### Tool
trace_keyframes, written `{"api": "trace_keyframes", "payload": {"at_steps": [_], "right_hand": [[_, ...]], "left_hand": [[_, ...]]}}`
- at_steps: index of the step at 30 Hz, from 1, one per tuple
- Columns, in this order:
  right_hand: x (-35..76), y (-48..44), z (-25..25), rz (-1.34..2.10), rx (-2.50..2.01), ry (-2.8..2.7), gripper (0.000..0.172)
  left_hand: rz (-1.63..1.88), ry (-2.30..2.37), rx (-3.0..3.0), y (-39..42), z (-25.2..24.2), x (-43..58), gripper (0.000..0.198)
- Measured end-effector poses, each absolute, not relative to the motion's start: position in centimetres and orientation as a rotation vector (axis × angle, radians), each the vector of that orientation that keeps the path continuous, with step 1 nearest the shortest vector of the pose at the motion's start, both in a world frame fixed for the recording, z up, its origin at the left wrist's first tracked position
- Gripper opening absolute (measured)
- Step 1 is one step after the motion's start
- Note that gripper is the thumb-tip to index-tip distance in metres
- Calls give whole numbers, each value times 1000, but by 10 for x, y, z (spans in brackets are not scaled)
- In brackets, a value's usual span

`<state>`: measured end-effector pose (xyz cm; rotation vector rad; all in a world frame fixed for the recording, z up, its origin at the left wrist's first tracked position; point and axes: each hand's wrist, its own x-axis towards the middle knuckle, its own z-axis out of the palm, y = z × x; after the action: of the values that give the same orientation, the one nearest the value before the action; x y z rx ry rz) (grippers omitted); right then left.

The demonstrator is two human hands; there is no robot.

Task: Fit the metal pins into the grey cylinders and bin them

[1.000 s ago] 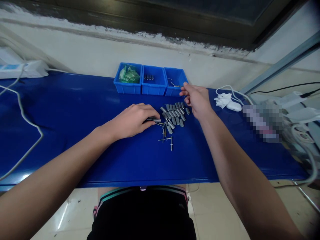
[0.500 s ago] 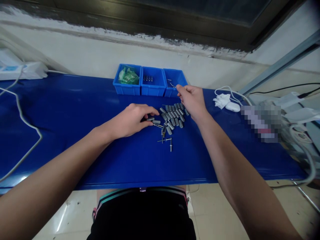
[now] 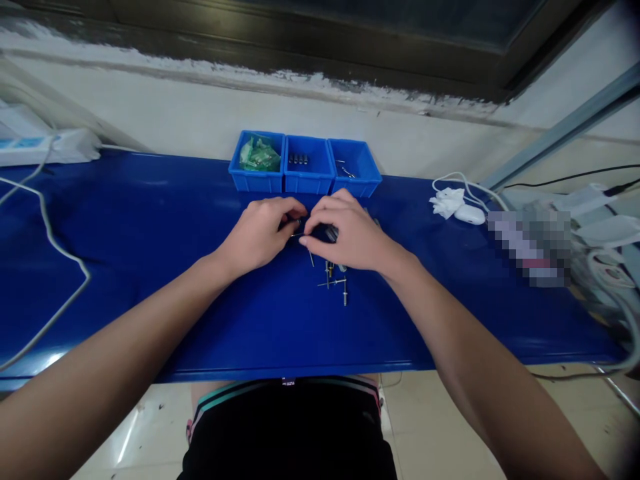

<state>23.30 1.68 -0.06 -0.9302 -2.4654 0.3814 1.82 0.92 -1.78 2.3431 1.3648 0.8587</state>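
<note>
My left hand [image 3: 263, 233] is curled at the left of the pile, with the end of a small grey metal cylinder [image 3: 299, 221] showing under its fingers. Thumb and forefinger of my right hand [image 3: 345, 230] pinch a blind rivet [image 3: 295, 235], whose thin pin points at the left thumb. The fingertips of both hands almost meet. Beneath my right hand lie more grey cylinders [image 3: 332, 233], mostly covered by it. Several loose blind rivets [image 3: 345, 293] lie on the blue table just in front of the hands.
Three joined blue bins stand behind the hands: the left bin [image 3: 256, 181] holds a green bag, the middle bin [image 3: 307, 183] several dark cylinders, the right bin [image 3: 357, 187] a few rivets. Crumpled tissue [image 3: 447, 202] and a white case [image 3: 470, 214] lie right; a white cable [image 3: 55, 243] runs left.
My right hand has come from the right bin down and left to my left hand, covering much of the cylinder pile. Its fingers are now beside the left fingertips. My left hand has barely shifted.
</note>
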Motion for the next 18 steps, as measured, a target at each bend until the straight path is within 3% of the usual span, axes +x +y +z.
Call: {"api": "trace_keyframes", "payload": {"at_steps": [7,18], "right_hand": [[220,5,-9,328,-948,-2682,18],[210,0,-10,127,-1061,-2573,17]], "left_hand": [[1018,1491,2248,14,-24,15,34],[1122,1466,2078,14,-19,18,20]]}}
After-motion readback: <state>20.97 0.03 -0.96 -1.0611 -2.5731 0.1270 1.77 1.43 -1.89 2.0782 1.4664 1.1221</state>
